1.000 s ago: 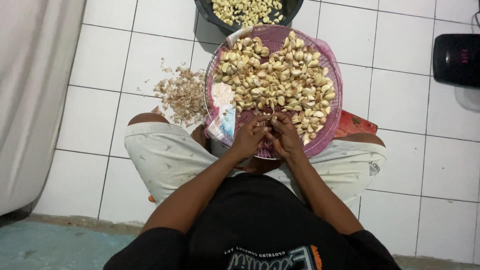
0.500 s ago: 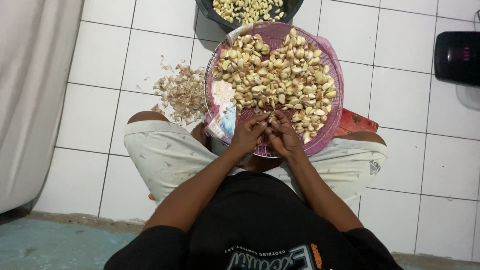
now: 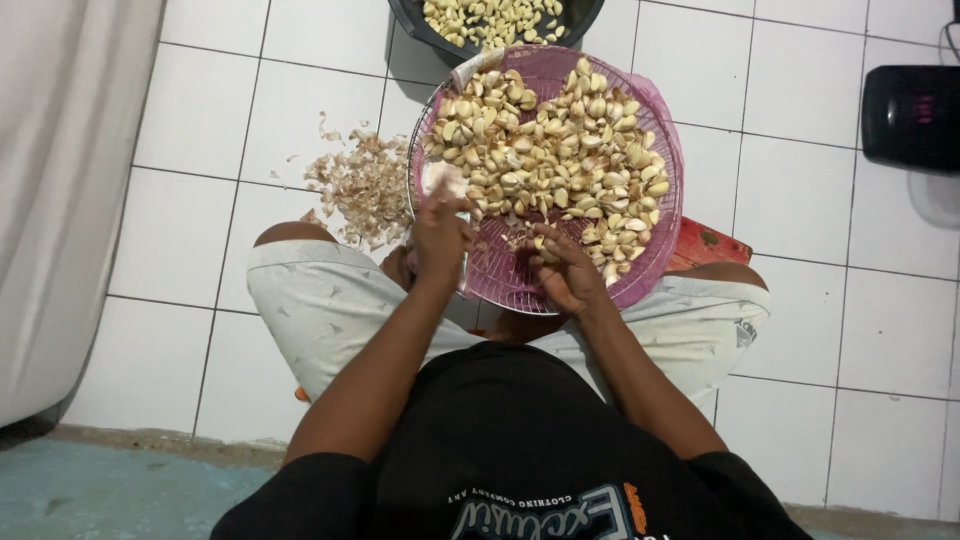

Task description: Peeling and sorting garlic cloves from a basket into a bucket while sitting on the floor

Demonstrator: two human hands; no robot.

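A round pink mesh tray [image 3: 500, 275] rests on my lap, heaped with several unpeeled garlic cloves [image 3: 560, 150]. My left hand [image 3: 440, 228] is raised at the tray's left rim, its fingers closed on a pale scrap of garlic skin [image 3: 447, 180]. On the tray's near part my right hand [image 3: 562, 268] lies with curled fingers among the cloves; what it grips is hidden.
A pile of garlic skins [image 3: 362, 185] lies on the white tiled floor left of the tray. A dark bowl of peeled cloves [image 3: 495, 22] stands beyond the tray. A black device [image 3: 912, 115] sits at the right, a red object [image 3: 708, 245] under the tray, a white sheet [image 3: 60, 180] at the left.
My hands were together at the tray's near edge. Now the left hand has moved left and up to the rim with a scrap of skin; the right stays in the tray.
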